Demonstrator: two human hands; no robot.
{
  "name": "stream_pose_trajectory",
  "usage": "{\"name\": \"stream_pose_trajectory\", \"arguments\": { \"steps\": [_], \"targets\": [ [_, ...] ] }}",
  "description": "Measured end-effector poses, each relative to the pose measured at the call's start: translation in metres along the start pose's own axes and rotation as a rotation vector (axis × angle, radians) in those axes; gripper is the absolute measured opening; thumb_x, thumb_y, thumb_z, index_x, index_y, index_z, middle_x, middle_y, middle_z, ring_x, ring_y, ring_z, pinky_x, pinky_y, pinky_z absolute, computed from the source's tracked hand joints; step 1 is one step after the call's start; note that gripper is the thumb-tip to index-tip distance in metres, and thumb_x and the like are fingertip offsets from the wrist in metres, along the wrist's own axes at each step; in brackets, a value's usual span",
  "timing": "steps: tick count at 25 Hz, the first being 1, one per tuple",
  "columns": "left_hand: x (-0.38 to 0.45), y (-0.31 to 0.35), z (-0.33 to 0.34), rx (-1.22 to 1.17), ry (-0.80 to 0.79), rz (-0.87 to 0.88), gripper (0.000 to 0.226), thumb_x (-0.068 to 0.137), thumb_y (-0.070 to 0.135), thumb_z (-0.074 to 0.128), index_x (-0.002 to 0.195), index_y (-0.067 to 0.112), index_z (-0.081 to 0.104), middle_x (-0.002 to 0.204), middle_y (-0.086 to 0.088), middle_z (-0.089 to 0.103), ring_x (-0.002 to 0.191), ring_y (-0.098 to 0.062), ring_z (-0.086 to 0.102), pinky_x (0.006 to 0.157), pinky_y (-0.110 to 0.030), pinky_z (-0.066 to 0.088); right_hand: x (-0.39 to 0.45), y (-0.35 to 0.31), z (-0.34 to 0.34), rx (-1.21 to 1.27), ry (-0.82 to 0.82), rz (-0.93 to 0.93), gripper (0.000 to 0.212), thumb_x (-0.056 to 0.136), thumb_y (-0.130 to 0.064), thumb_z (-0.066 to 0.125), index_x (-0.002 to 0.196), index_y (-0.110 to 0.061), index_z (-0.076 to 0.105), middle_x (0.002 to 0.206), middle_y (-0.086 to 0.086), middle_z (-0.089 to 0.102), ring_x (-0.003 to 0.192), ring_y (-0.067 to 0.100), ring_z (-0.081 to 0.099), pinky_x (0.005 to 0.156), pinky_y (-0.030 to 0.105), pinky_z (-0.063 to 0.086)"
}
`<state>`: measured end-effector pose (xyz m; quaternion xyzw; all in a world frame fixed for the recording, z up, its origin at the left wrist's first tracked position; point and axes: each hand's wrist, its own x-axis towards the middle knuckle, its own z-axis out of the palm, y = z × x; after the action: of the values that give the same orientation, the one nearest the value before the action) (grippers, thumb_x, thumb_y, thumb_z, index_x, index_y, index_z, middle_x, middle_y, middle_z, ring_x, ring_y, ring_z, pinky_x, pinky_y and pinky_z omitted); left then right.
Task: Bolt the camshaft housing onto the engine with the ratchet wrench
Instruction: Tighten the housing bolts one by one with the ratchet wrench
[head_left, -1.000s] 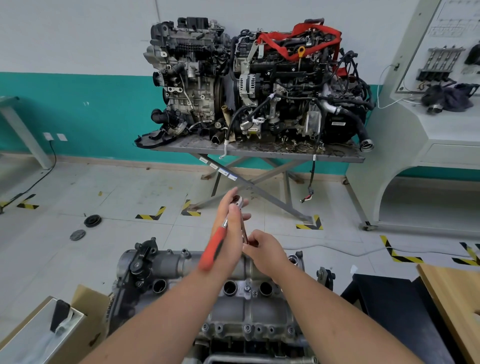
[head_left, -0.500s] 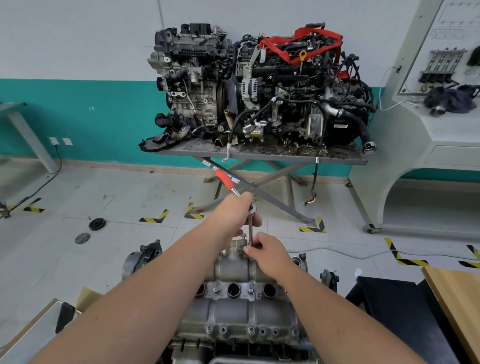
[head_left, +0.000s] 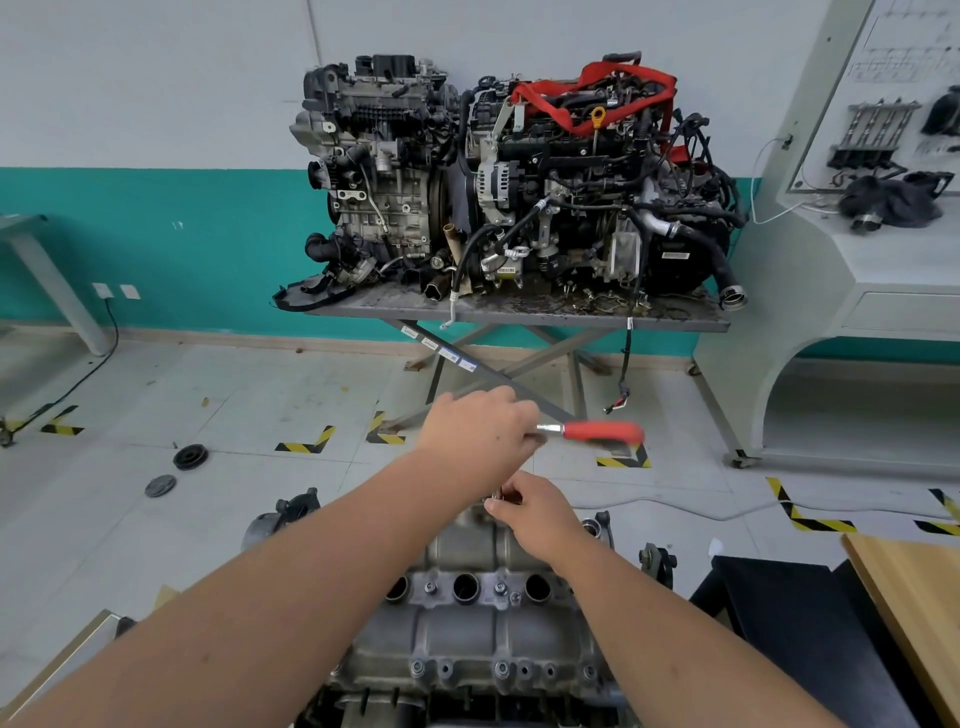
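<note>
**Two hands work a ratchet at the far end of a camshaft housing**

Seen from a head camera looking down along two bare forearms. The housing (head_left: 467, 623), a grey cast-metal cover with three round plug holes, sits on top of the engine (head_left: 457, 701) at the bottom centre of the view, close to the person.

The left hand (head_left: 478, 431) is clenched over the head of the ratchet (head_left: 587, 431). Its red handle sticks out level to the right, blurred, which suggests it is mid-swing. The grip near the head, not out on the handle, reads as quick spinning of a loose bolt and not final tightening.

Just below, the right hand (head_left: 530, 506) pinches a thin metal shaft at the housing's far edge, probably the extension, to keep the socket upright on the bolt. The bolt itself is hidden under the fingers.

Several bolt heads already show along the housing's near edge and between the plug holes.

Behind, two more engines stand on a grey tabletop (head_left: 675, 325) against a teal and white wall, well apart from the work
</note>
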<state>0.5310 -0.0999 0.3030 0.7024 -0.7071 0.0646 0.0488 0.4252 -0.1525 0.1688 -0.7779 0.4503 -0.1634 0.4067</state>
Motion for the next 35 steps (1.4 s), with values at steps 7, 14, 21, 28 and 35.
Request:
{"name": "stream_pose_trajectory", "arguments": {
  "steps": [7, 14, 21, 28, 35],
  "targets": [
    [-0.028, 0.003, 0.042, -0.382, 0.449, -0.084, 0.051, 0.091, 0.057, 0.042, 0.1, 0.014, 0.068, 0.129, -0.008, 0.057, 0.118, -0.028, 0.052, 0.09, -0.043, 0.045, -0.001, -0.007, 0.0, 0.148, -0.067, -0.033, 0.009, 0.104, -0.022, 0.044, 0.103, -0.016, 0.051, 0.102, 0.0, 0.059, 0.102, 0.019, 0.061, 0.09, 0.029, 0.05],
    [-0.031, 0.012, 0.043, -1.552, 0.332, -0.396, 0.033, 0.101, 0.056, 0.029, 0.124, 0.053, 0.053, 0.117, 0.017, 0.068, 0.111, -0.005, 0.064, 0.095, -0.034, 0.049, 0.002, 0.0, 0.001, -0.005, 0.003, 0.019, 0.023, 0.094, -0.029, 0.062, 0.076, -0.025, 0.048, 0.08, -0.005, 0.061, 0.073, 0.013, 0.053, 0.063, 0.027, 0.038],
    [-0.012, 0.001, 0.026, -1.763, 0.072, -0.763, 0.05, 0.1, 0.051, 0.041, 0.071, 0.022, 0.07, 0.077, -0.005, 0.074, 0.085, -0.021, 0.071, 0.091, -0.044, 0.046, 0.004, 0.004, 0.002, -0.008, 0.008, 0.022, 0.024, 0.093, -0.029, 0.065, 0.076, -0.026, 0.049, 0.076, -0.009, 0.057, 0.07, 0.009, 0.051, 0.061, 0.023, 0.036],
    [0.008, -0.009, -0.003, -1.345, -0.242, -0.669, 0.032, 0.099, 0.039, 0.042, 0.095, 0.011, 0.058, 0.073, -0.001, 0.074, 0.065, -0.007, 0.071, 0.078, -0.037, 0.048, 0.003, 0.004, 0.002, -0.017, 0.007, 0.011, 0.025, 0.093, -0.03, 0.065, 0.075, -0.03, 0.048, 0.079, -0.01, 0.056, 0.071, 0.006, 0.05, 0.061, 0.025, 0.035],
    [0.024, -0.008, -0.02, -0.773, -0.3, -0.327, 0.017, 0.1, 0.03, 0.045, 0.089, 0.02, 0.053, 0.07, 0.002, 0.07, 0.064, -0.011, 0.065, 0.058, -0.026, 0.045, 0.004, 0.004, 0.002, -0.034, -0.009, 0.012, 0.018, 0.094, -0.032, 0.064, 0.082, -0.025, 0.052, 0.08, -0.01, 0.057, 0.072, 0.006, 0.051, 0.062, 0.024, 0.037]
  ]
}}
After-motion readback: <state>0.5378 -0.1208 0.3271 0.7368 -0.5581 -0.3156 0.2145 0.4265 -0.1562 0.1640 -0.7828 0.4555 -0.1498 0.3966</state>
